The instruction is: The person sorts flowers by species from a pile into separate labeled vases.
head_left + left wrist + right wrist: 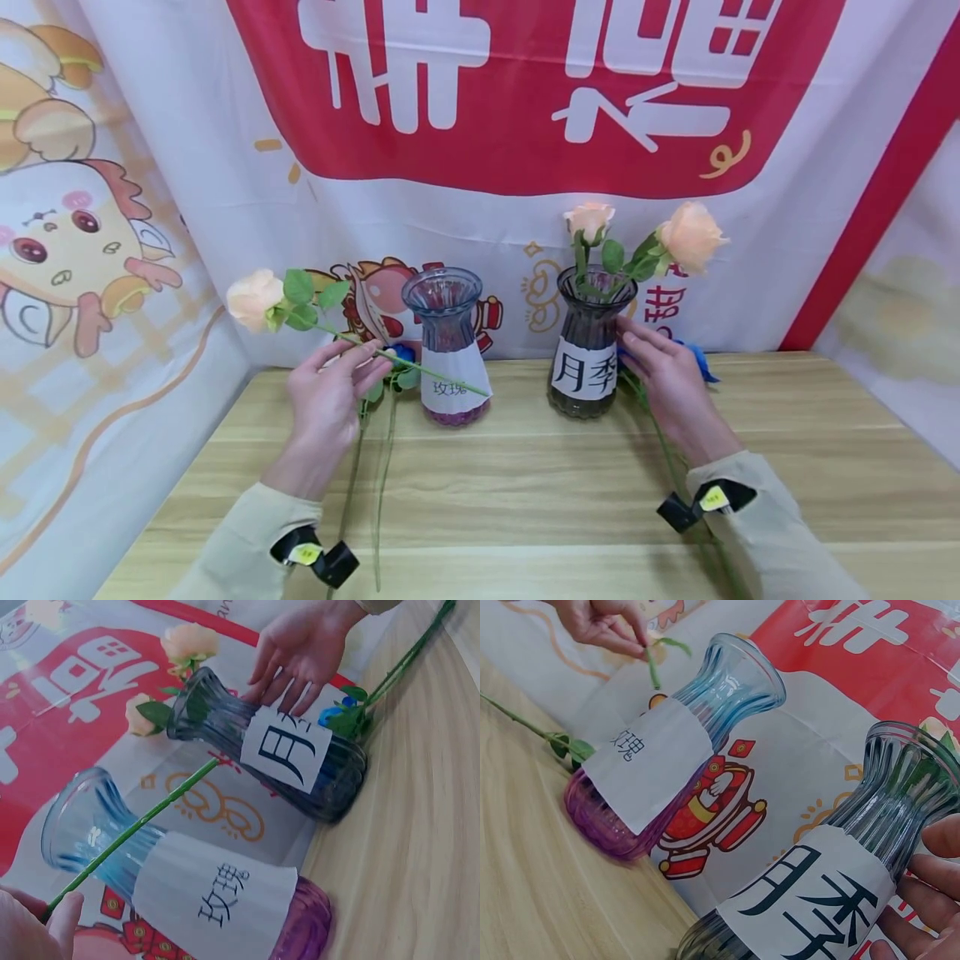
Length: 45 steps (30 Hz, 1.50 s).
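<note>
Near the back edge of the wooden table point(525, 467), a dark glass vase point(588, 350) with a white label holds two peach roses point(690, 236), while the blue-and-purple vase point(447, 354) to its left shows no flower inside. The right hand point(663, 375) rests its straightened fingers against the dark vase's side. The left hand point(330, 400) pinches the green stem of a third peach rose point(255, 298) between thumb and fingertips, holding it slanted in front of the blue-and-purple vase, bloom toward the table's left edge.
</note>
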Tool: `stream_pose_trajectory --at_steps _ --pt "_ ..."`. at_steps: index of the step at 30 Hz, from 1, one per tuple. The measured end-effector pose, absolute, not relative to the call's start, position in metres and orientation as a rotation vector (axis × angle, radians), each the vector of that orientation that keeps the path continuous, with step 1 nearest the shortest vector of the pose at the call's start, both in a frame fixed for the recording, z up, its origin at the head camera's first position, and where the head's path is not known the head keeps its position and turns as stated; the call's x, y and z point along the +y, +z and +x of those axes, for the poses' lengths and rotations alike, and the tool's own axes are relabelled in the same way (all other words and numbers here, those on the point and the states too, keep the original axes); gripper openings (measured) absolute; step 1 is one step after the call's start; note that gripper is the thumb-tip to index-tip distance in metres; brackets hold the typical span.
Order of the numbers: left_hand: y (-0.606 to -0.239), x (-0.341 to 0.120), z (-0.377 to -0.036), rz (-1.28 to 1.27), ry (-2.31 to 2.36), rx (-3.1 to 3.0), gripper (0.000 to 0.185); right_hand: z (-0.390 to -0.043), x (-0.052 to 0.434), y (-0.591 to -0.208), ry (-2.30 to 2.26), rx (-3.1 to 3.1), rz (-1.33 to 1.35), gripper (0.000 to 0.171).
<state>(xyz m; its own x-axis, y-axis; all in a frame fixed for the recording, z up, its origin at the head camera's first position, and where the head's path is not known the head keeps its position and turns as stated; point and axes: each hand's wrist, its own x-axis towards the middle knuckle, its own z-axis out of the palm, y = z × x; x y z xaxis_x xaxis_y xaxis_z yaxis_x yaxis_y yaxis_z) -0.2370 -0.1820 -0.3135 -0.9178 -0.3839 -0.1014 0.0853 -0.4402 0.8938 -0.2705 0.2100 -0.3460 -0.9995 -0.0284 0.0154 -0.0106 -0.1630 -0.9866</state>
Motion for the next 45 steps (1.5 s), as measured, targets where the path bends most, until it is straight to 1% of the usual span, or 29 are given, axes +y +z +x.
stream_pose_trajectory --at_steps 8,16,26,32,39,45 --pt "-0.297 -0.163 -0.237 0.341 -2.403 -1.366 0.016 -0.271 0.209 -0.344 -2.394 2.024 -0.036 0.060" --pt "-0.290 -0.140 -0.239 0.226 -2.346 -1.321 0.011 -0.271 0.207 -0.344 -2.379 2.030 -0.041 0.058" --pt "-0.283 -0.120 -0.234 0.260 -2.352 -1.268 0.013 -0.272 0.206 -0.344 -2.372 2.042 -0.038 0.058" --pt "-0.280 -0.106 -0.232 0.214 -2.381 -1.207 0.015 -0.271 0.207 -0.344 -2.377 2.034 -0.039 0.058" --pt "-0.275 -0.078 -0.231 0.174 -2.446 -1.179 0.017 -0.271 0.207 -0.345 -2.380 2.031 -0.020 0.058" --pt "-0.271 -0.050 -0.240 0.105 -2.455 -1.137 0.017 -0.271 0.209 -0.346 -2.378 2.036 -0.007 0.058"
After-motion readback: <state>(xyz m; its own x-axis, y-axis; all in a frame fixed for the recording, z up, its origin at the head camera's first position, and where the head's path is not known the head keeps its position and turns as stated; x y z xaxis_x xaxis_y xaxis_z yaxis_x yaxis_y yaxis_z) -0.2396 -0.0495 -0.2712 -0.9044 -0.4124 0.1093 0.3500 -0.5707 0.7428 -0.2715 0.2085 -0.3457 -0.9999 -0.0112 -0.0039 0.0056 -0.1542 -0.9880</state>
